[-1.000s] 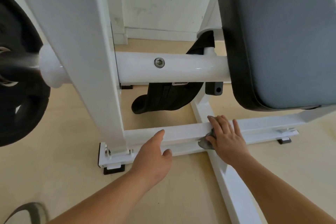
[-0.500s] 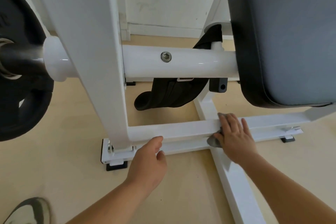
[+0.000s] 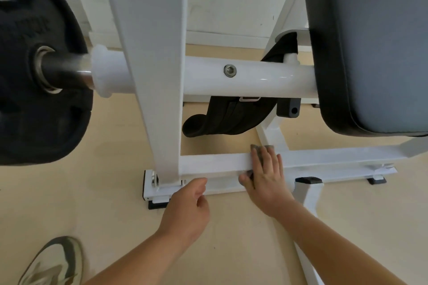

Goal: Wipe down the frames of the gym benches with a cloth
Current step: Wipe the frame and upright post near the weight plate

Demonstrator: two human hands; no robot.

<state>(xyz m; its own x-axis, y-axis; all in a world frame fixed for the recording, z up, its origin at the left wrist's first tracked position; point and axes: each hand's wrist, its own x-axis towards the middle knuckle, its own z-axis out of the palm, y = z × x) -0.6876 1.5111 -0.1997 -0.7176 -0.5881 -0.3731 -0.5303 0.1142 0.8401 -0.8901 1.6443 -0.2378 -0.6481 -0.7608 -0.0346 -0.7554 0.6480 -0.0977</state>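
Note:
The white bench frame has a low cross bar [image 3: 215, 163] running along the floor between a thick upright post [image 3: 159, 99] and the right side. My right hand [image 3: 266, 173] lies flat over this bar, pressing a grey cloth [image 3: 262, 148] against it; only the cloth's edges show past the fingers and under the thumb. My left hand [image 3: 187, 206] rests loosely curled by the bar's lower flange, next to the post's foot, holding nothing.
A black weight plate [image 3: 34, 65] on a steel sleeve juts out at the left. The grey bench pad [image 3: 370, 41] overhangs at the right. A black belt [image 3: 227, 118] hangs under the round white tube [image 3: 250, 76]. My shoe [image 3: 53, 264] is at bottom left.
My right hand and the cloth have slid leftwards along the cross bar, away from its junction with the floor rail. My left hand has drawn back a little toward the post's foot.

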